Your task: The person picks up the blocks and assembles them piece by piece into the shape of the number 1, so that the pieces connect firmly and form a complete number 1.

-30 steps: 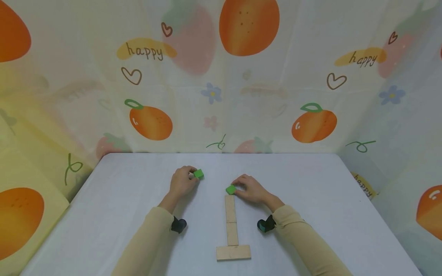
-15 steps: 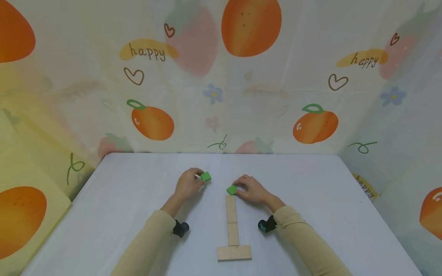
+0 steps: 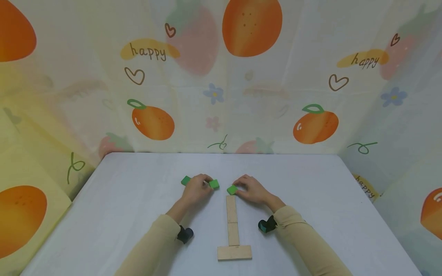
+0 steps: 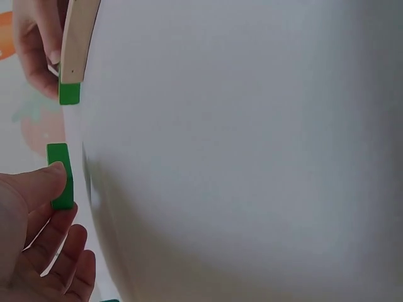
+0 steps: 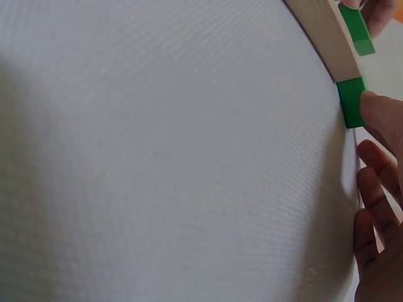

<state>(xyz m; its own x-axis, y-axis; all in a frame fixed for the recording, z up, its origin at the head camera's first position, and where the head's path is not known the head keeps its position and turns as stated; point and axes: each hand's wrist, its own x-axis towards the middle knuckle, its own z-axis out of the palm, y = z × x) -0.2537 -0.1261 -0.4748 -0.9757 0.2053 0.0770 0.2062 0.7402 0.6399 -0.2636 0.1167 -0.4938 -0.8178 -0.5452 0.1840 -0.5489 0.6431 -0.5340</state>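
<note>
My left hand (image 3: 196, 190) pinches a green block (image 3: 214, 184) between thumb and fingers; the left wrist view shows the thumb (image 4: 49, 182) across the block's face. A second green block (image 3: 185, 180) lies on the table just left of that hand, partly covered by it. My right hand (image 3: 253, 190) pinches a third green block (image 3: 232, 189) against the far end of a row of wooden blocks. In the right wrist view this green block (image 5: 351, 104) meets the end of the wooden block (image 5: 324, 38) squarely.
The row has two pale wooden blocks end to end, the far one (image 3: 231, 209) and the near one (image 3: 233, 234). Across their near end lies another wooden block (image 3: 235, 253). A fruit-patterned cloth (image 3: 221, 115) rises behind the white table (image 3: 293, 172).
My left hand has moved right and slightly nearer with its green block, closing on the right hand. Another green block now shows left of it. The right hand stays in place.
</note>
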